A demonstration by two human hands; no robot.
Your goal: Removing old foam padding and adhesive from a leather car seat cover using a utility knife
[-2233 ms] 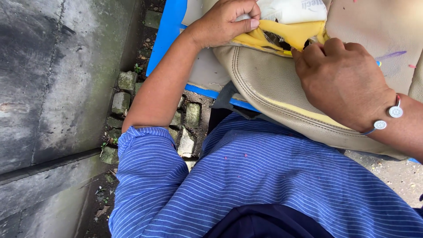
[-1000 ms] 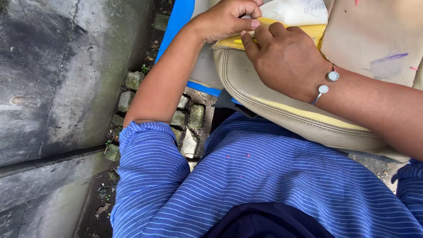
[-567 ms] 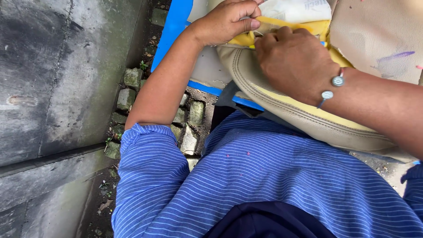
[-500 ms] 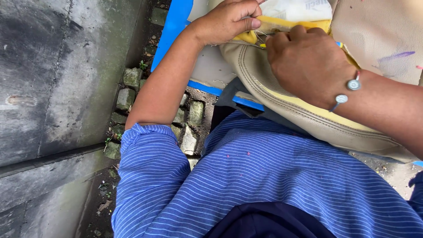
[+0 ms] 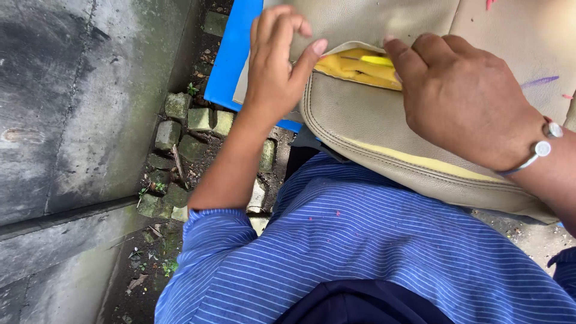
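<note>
1. Head view: the beige seat cover (image 5: 384,129) lies across the person's lap, its stitched edge curving from lower right up toward the left hand (image 5: 277,66).
2. At the top of the curve there's a gap in the cover, and yellow foam (image 5: 359,65) shows through it, running long-ways left to right, right between the two hands.
3. The left hand sits just left of the gap, fingers half curled, thumb pressed against the beige lip at the opening. It's pinching or bracing the cover edge; I can't tell whether the hidden fingertips actually grip it.
4. The right hand (image 5: 465,99) comes in from the right, fingers bent and tips touching the foam's right end, palm over the cover. It looks like pressing or tucking; a true grasp can't be confirmed.
5. The right fingertips are the nearer to the foam, touching it; the left thumb is just beside its left end.
6. Count: two hands, one seat cover, one visible opening, one strip of foam, one beaded bracelet (image 5: 543,147) on the right wrist.
7. Under the cover's far left edge, one blue board (image 5: 231,60); beyond it, mossy stones (image 5: 180,114).
</note>
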